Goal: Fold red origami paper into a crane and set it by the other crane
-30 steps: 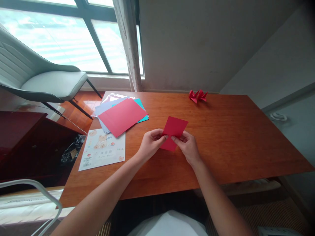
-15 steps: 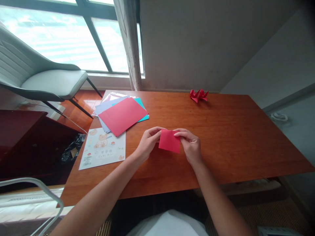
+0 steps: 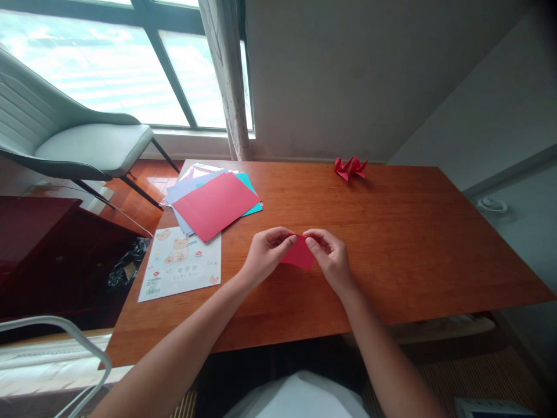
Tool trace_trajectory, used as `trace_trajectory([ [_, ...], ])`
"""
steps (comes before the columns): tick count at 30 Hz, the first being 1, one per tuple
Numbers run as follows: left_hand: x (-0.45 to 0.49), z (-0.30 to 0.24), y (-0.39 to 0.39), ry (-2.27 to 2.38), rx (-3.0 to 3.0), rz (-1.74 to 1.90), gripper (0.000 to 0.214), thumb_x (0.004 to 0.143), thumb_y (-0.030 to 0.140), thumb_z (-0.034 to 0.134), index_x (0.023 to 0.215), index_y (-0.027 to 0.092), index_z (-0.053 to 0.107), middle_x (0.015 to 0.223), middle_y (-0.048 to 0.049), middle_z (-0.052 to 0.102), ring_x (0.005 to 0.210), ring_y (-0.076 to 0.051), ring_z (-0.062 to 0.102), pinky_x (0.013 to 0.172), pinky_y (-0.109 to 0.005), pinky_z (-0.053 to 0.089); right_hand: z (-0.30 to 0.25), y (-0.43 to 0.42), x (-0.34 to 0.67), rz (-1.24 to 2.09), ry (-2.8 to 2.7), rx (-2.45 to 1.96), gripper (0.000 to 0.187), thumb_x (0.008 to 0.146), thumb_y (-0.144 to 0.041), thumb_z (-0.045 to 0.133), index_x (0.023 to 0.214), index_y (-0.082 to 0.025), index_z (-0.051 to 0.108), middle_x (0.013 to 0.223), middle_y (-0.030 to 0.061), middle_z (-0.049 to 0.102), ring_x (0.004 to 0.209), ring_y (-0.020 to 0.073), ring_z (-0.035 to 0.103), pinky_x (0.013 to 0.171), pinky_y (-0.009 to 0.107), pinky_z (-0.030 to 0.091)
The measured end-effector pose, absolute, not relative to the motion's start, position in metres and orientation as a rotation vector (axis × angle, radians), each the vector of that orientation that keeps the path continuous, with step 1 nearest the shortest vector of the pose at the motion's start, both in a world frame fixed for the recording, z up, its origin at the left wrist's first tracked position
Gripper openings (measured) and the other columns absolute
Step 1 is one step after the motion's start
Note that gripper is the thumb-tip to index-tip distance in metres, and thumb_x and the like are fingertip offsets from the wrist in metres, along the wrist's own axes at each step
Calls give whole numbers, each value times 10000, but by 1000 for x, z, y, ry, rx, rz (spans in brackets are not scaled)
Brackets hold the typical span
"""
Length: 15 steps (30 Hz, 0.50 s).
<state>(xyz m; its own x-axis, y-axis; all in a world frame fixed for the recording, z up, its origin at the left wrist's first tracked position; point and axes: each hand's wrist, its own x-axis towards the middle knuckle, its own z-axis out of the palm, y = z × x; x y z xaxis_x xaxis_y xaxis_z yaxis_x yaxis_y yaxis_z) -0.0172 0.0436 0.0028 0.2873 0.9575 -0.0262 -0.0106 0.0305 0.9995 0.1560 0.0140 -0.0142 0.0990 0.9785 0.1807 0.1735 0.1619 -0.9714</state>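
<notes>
A small folded red paper (image 3: 299,256) sits between my two hands just above the wooden table (image 3: 413,244). My left hand (image 3: 265,256) pinches its left edge with thumb and fingers. My right hand (image 3: 331,259) pinches its upper right edge, fingers curled over it. Most of the paper is hidden behind my fingers.
A fan of coloured sheets with a red one on top (image 3: 215,204) lies at the table's left rear, with a printed bear sheet (image 3: 181,262) in front of it. A red origami figure (image 3: 350,168) stands near the far edge. A grey chair (image 3: 73,139) is by the window.
The red paper went from an open rectangle to a folded, smaller piece. My hands have drawn closer together over it and now cover most of it.
</notes>
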Motion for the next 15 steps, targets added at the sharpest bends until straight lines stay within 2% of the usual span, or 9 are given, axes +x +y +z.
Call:
trace_trajectory([
  [3, -17, 4, 41, 1033, 1528, 945, 213, 801, 370, 719, 791, 157, 726, 651, -6, 601, 604, -124, 480, 558, -222, 366, -16, 14, 155, 885, -1462, -1291, 155, 875, -357, 643, 846, -218, 707, 836, 42, 723, 762, 197, 666, 705, 308, 537],
  [8, -19, 5, 41, 1054, 1638, 923, 233, 819, 367, 692, 707, 164, 667, 581, 26, 511, 552, -102, 394, 529, -223, 306, -12, 14, 156, 911, -1497, -1287, 164, 873, -352, 642, 820, -206, 695, 791, 37, 709, 717, 186, 649, 662, 292, 522],
  [15, -22, 6, 47, 1086, 1348, 1022, 357, 852, 455, 651, 658, 159, 600, 606, 12, 503, 577, -111, 429, 527, -230, 326, -10, 18, 161, 976, -1367, -1307, 196, 863, -377, 657, 774, -204, 677, 712, 17, 657, 649, 168, 597, 611, 282, 479],
])
